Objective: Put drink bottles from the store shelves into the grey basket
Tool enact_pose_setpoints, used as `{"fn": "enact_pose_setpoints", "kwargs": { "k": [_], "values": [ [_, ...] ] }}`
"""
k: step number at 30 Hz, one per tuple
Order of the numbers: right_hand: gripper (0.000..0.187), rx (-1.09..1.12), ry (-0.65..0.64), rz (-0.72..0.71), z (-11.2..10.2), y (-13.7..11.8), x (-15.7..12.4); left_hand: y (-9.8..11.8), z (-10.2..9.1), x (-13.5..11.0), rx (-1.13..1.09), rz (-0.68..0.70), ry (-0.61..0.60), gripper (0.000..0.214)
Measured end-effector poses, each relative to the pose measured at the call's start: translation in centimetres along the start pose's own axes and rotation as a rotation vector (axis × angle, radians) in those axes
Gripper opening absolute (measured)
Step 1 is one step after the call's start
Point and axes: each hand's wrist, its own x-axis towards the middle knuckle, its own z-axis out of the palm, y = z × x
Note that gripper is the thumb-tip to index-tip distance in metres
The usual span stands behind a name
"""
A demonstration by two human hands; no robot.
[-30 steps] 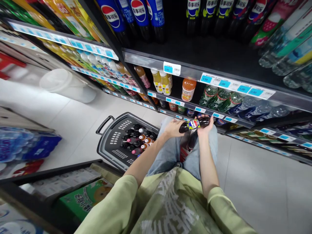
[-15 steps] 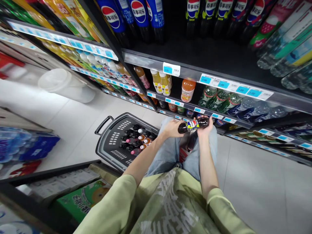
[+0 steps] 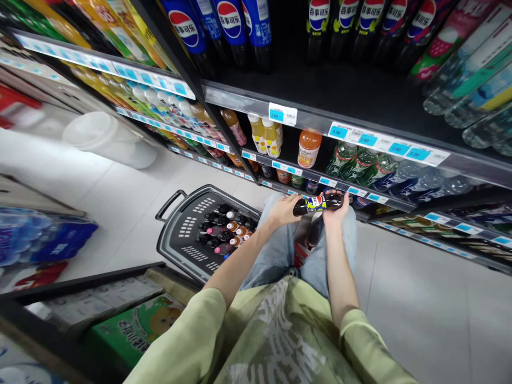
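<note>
A small dark cola bottle (image 3: 318,203) with a yellow, blue and red label lies sideways above my knees. My right hand (image 3: 336,212) grips its right part from below. My left hand (image 3: 283,209) holds its left end, fingers curled round it. Both hands hover in front of the low shelf (image 3: 372,198) of small bottles. A dark plastic basket (image 3: 188,229) full of several small bottles stands on the floor just left of my left arm.
Black shelving (image 3: 304,114) runs across the top and right, stocked with cola, juice and water bottles above blue price tags. A white bucket (image 3: 108,140) sits on the floor far left. Packs of water (image 3: 44,240) and a green carton (image 3: 136,325) lie at lower left.
The bottle has been turned slightly in my hands, its label now showing more yellow, and it sits a touch higher. The hands stay in the same place.
</note>
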Motion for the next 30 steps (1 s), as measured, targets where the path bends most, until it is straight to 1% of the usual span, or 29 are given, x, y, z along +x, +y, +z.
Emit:
{"fn": "enact_pose_setpoints", "kwargs": {
  "k": [6,11,13,16,21,23,26,30],
  "values": [
    [0.025,-0.041,-0.012,0.03,0.0,-0.2,-0.3,-0.2,-1.1,0.0,-0.018,0.037,-0.068,0.063],
    [0.02,-0.018,-0.007,0.031,0.0,-0.2,-0.4,-0.4,-1.4,0.0,0.007,0.053,-0.133,0.064],
    [0.02,0.0,-0.005,0.025,0.0,-0.1,-0.3,-0.3,-1.3,0.0,0.009,0.061,-0.129,0.064],
    [0.024,0.029,-0.001,0.006,-0.1,0.0,0.0,-0.2,-0.8,0.0,0.011,0.066,-0.088,0.061],
    [0.03,0.057,-0.007,-0.004,-0.3,0.1,0.4,-0.1,0.0,0.1,0.017,0.008,-0.009,0.054],
    [0.029,0.059,-0.01,0.004,-0.3,0.0,0.4,-0.1,-0.1,0.1,0.027,-0.003,-0.01,0.054],
    [0.026,0.037,0.004,0.02,-0.3,-0.1,0.3,0.1,-0.7,0.1,0.039,0.016,-0.042,0.055],
    [0.02,0.012,0.0,0.035,-0.3,-0.2,0.2,0.1,-1.3,0.3,0.009,0.026,-0.064,0.057]
  ]
}}
